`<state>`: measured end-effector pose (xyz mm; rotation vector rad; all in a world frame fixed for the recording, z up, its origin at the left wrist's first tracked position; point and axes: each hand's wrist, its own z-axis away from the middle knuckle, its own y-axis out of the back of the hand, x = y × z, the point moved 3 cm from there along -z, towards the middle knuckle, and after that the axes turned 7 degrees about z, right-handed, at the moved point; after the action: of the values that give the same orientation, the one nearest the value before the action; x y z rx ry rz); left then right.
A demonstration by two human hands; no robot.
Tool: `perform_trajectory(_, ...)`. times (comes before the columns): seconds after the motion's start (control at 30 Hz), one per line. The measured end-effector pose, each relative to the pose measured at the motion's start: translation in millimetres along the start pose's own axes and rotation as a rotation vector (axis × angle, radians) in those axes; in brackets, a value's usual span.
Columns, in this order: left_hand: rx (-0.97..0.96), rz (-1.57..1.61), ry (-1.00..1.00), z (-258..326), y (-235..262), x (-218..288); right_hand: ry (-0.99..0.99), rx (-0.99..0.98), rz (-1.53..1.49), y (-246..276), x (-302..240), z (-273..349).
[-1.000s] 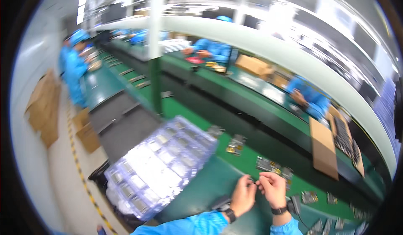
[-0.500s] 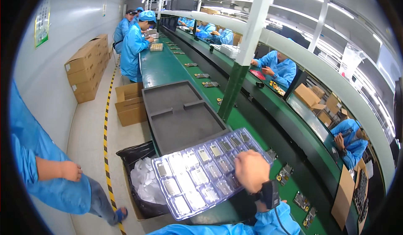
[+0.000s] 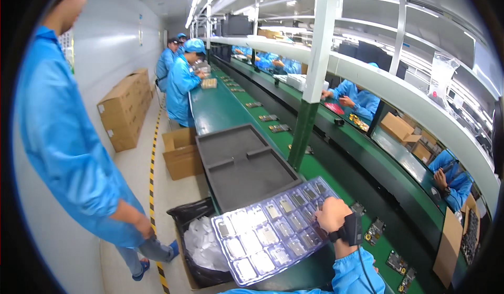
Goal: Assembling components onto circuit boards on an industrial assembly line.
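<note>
The clear blister tray (image 3: 275,230) of small parts is found at the near edge of the green bench (image 3: 220,110), overhanging a lined bin (image 3: 197,241). Since a second ago, the right hand (image 3: 332,215) has been brought from the circuit boards (image 3: 375,231) onto the tray's right edge, fingers curled over a compartment; whether a part is grasped cannot be told. The left hand is not seen. A grey foam tray (image 3: 244,163) lies just beyond.

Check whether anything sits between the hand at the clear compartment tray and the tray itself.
Nothing visible does. The hand with the wrist strap rests directly on the right part of the clear compartment tray, fingers curled over its cells. The grey foam tray lies beyond it, clear of the hand. The other hand is out of view.
</note>
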<state>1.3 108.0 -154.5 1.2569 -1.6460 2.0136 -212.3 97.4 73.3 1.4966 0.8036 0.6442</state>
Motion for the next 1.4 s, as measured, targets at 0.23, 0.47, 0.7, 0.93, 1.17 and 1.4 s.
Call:
perform_trajectory(0.23,-0.063,0.382,0.126,-15.2,2.7,-12.1,-0.010,0.071,-0.326,-20.3,25.1,-12.5)
perform_trajectory(0.47,-0.079,-0.077,0.015,-28.5,4.5,18.3,-0.055,0.513,-0.886,36.2,72.0,128.8)
perform_trajectory(0.7,-0.526,-0.229,0.142,38.2,-49.3,104.4,-0.480,0.606,-0.833,-7.0,192.7,323.8)
perform_trajectory(0.93,-0.583,-0.466,0.499,90.0,-62.8,91.9,-0.279,0.682,-0.297,-7.8,181.4,388.5)
perform_trajectory(1.17,-0.429,-0.167,0.941,87.5,-67.2,90.0,-0.087,0.693,-0.328,-24.8,206.9,411.1)
perform_trajectory(1.4,-0.077,-1.698,-0.832,-21.5,-99.8,99.3,-0.342,0.484,-0.405,-59.1,229.5,420.1)
